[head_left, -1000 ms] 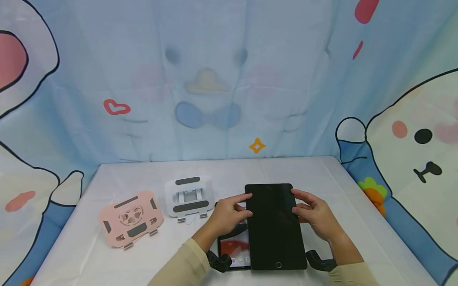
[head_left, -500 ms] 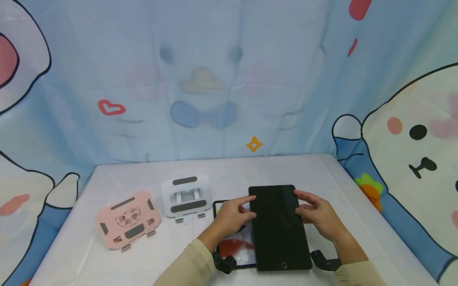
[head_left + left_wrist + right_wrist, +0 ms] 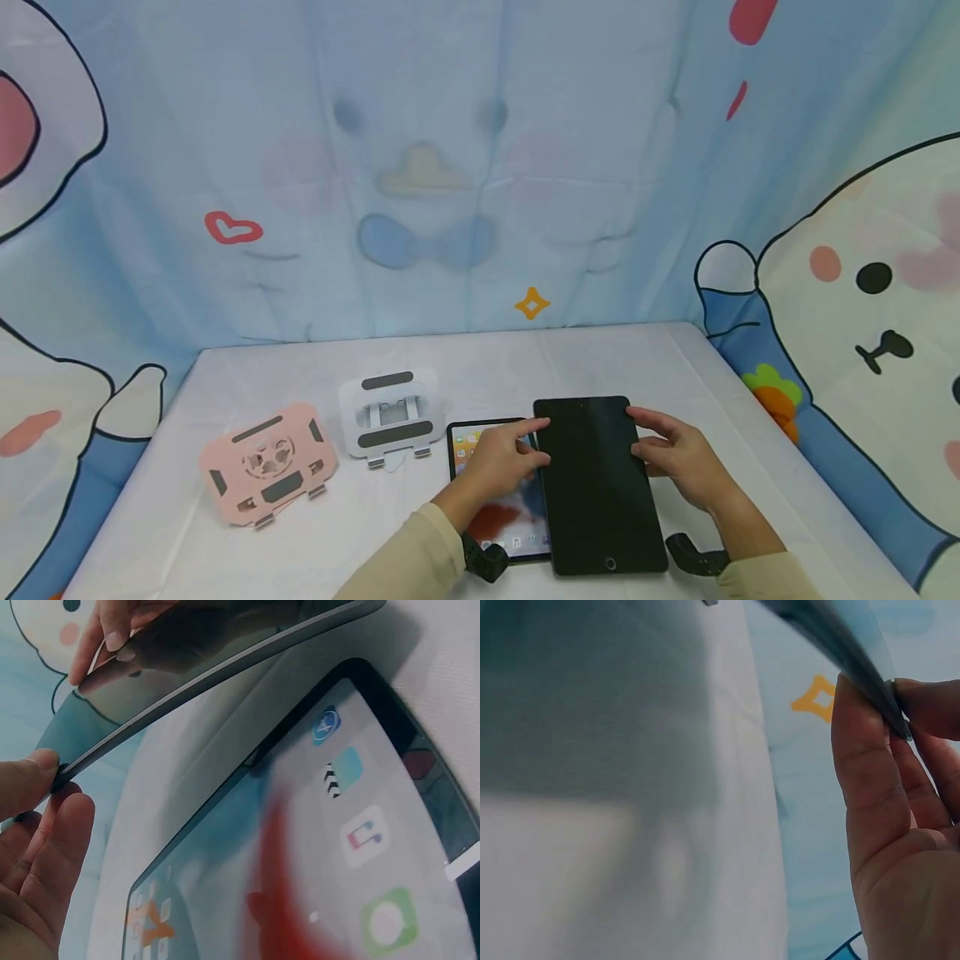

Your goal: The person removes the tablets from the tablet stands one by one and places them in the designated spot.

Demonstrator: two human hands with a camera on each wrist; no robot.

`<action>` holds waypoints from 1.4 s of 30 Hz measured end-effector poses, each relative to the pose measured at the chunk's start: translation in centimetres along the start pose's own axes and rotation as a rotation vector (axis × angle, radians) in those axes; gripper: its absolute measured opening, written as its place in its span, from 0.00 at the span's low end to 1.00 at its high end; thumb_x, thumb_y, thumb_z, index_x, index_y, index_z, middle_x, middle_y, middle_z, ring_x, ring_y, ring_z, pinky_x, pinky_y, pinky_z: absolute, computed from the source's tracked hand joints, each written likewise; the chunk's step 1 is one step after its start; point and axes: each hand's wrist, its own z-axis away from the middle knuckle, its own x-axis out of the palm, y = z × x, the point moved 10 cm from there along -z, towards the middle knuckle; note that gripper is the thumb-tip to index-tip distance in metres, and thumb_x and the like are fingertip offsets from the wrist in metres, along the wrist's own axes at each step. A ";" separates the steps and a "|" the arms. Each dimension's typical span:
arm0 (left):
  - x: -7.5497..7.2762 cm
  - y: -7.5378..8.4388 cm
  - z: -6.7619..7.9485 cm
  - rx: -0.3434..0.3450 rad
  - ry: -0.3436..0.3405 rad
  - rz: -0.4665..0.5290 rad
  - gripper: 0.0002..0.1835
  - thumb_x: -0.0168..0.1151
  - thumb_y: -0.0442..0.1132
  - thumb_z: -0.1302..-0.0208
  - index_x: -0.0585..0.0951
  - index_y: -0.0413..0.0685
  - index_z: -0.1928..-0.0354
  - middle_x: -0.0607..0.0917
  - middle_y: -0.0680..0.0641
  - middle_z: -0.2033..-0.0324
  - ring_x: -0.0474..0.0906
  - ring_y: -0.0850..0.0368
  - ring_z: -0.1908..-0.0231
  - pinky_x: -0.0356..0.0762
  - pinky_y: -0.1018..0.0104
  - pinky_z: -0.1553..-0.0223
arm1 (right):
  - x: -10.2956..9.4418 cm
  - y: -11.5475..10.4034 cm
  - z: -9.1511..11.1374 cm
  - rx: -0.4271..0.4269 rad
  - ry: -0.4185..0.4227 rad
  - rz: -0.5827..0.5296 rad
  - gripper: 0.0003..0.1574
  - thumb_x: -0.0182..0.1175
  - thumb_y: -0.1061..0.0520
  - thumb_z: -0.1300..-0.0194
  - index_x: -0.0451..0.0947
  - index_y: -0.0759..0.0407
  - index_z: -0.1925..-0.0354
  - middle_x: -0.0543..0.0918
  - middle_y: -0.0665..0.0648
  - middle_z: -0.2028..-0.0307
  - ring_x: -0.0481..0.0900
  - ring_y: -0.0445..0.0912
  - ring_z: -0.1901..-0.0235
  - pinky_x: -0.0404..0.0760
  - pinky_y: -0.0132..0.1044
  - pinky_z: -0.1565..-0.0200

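A black tablet with a dark screen and a round home button is held up over the table between both hands. My left hand pinches its far left edge, thumb and fingers on opposite faces. On the opposite edge my right hand pinches the far right corner area, as the right wrist view also shows. Below and to the left lies a second tablet, its screen lit with app icons. The left forearm and the black tablet cover parts of it. In the left wrist view a gap shows between the two tablets.
A pink folding stand with grey pads lies at the left of the white-covered table. Beside it, farther back, lies a white folding stand. A printed blue curtain hangs behind the table. Black cameras sit on both wrists.
Both hands have carried the black tablet to the right and slightly nearer, exposing more of the lit tablet. The head view has shifted a little; both stands stay put.
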 end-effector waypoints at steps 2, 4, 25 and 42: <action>0.1 0.0 0.0 -0.008 0.007 -0.003 0.27 0.69 0.36 0.35 0.78 0.57 0.34 0.86 0.57 0.74 0.80 0.64 0.77 0.72 0.70 0.78 | -0.1 0.2 0.0 0.007 -0.004 0.000 0.38 0.61 0.65 0.32 0.60 0.72 0.28 0.63 0.77 0.32 0.84 0.41 0.59 0.86 0.40 0.61; 0.3 -0.1 -0.1 -0.020 0.009 -0.003 0.27 0.69 0.36 0.35 0.78 0.58 0.34 0.85 0.58 0.74 0.80 0.65 0.77 0.73 0.69 0.78 | -0.1 0.3 0.0 0.010 -0.006 0.001 0.38 0.61 0.65 0.31 0.60 0.71 0.28 0.63 0.77 0.32 0.84 0.41 0.58 0.86 0.40 0.60; 2.1 -1.2 -0.7 -0.098 0.015 0.003 0.28 0.68 0.34 0.35 0.78 0.60 0.33 0.83 0.58 0.73 0.80 0.64 0.74 0.79 0.69 0.69 | -1.0 2.6 -0.5 0.052 -0.006 0.000 0.38 0.60 0.63 0.31 0.60 0.71 0.28 0.61 0.76 0.30 0.83 0.40 0.56 0.85 0.41 0.59; 2.5 -1.6 -1.4 -0.119 0.027 -0.015 0.28 0.69 0.34 0.36 0.78 0.58 0.34 0.84 0.58 0.73 0.80 0.64 0.75 0.78 0.68 0.70 | -1.2 4.0 -1.2 0.083 -0.019 0.022 0.38 0.61 0.61 0.31 0.61 0.68 0.28 0.60 0.75 0.30 0.82 0.46 0.55 0.85 0.41 0.59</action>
